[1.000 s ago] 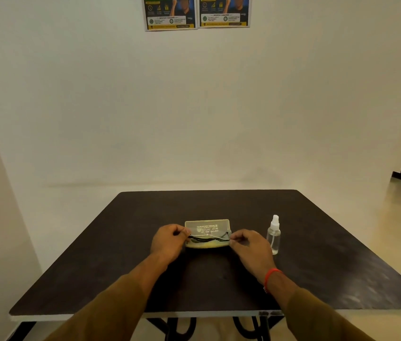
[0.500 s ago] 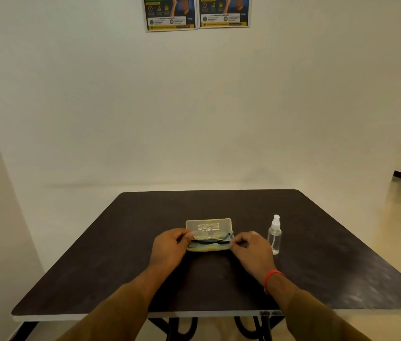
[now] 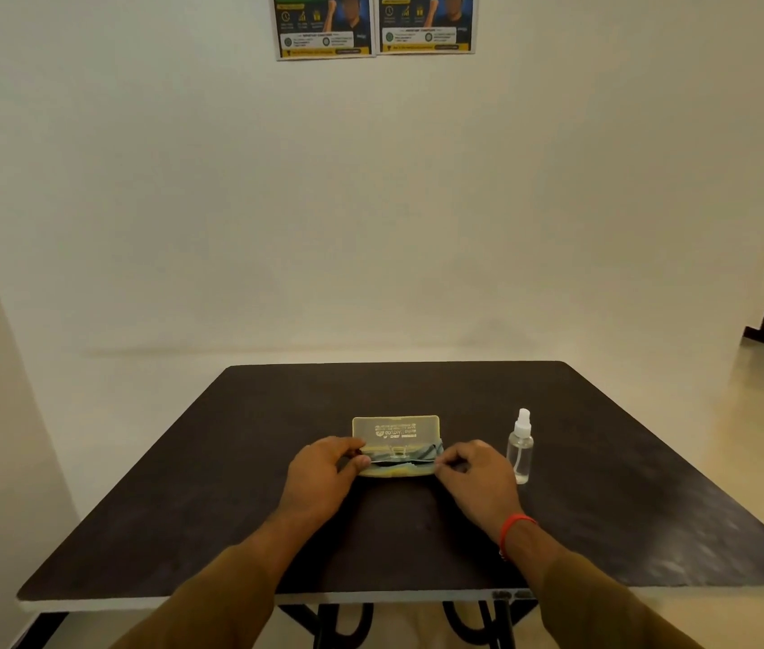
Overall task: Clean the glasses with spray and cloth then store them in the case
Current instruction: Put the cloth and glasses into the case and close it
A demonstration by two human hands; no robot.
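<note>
Writing first: two posters [image 3: 326, 25] high on the wall, side by side, w/ yellow strips along the bottom and small icons; text too small to read. The case [image 3: 396, 445] lid carries pale print, upside-down from this view, not legible.

Case is a clear yellowish box, open, lid [image 3: 395, 429] standing up at the back, base toward the person. It sits mid-table [image 3: 183, 484], dark top. Inside the base lie the glasses [image 3: 401, 456], dark frame running left-right across the case, w/ a bluish cloth [image 3: 433, 449] showing at the right end. Can't tell if the cloth is under or around the frame.

Left hand [image 3: 319, 480] is at the case's left end, thumb and fingers curled in, tips touching the end of the case/glasses; which of the two it pinches I can't tell. Right hand [image 3: 476, 480] is at the right end, fingers bent narrow, tips at the cloth edge and case corner; exact grip unclear. A red band [image 3: 513, 529] is on the right wrist. Both sleeves brown.

Bottle [image 3: 520, 449]: clear spray type, white nozzle, upright, just beside the right hand, apart from the case. No label seen; fill level not clear.
</note>
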